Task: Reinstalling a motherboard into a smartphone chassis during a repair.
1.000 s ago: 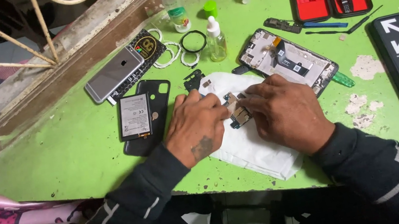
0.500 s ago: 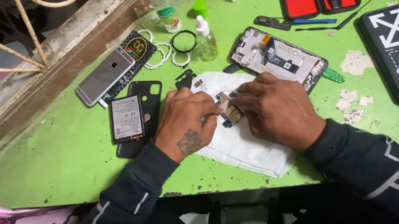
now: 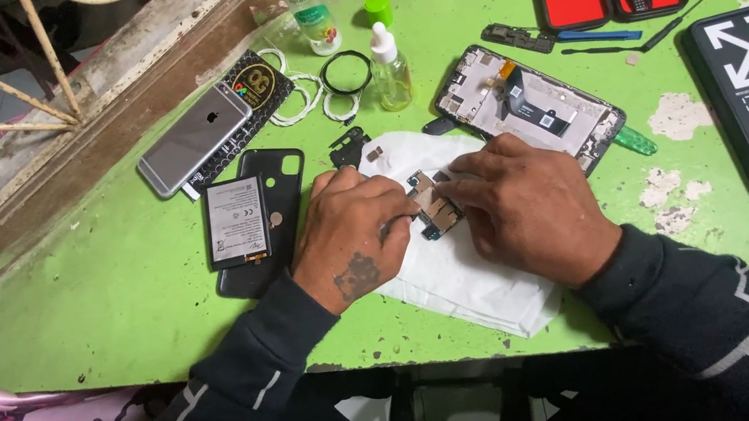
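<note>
The fingers [image 3: 395, 209] of the left hand [image 3: 354, 239] and those of the right hand [image 3: 526, 205] pinch a small circuit board [image 3: 432, 203] between them, held just over a white cloth [image 3: 467, 276] spread on the green surface [image 3: 87, 309]. Left of the cloth lies a phone battery [image 3: 236, 222] on a black back cover [image 3: 273, 182]. Just beyond the right hand sits an opened phone frame [image 3: 529, 103], with a dropper bottle [image 3: 388, 68] near it

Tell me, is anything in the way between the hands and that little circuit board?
Nothing visible is. The left hand and right hand both already touch the small circuit board, pinching it between their fingers above the white cloth.
</note>
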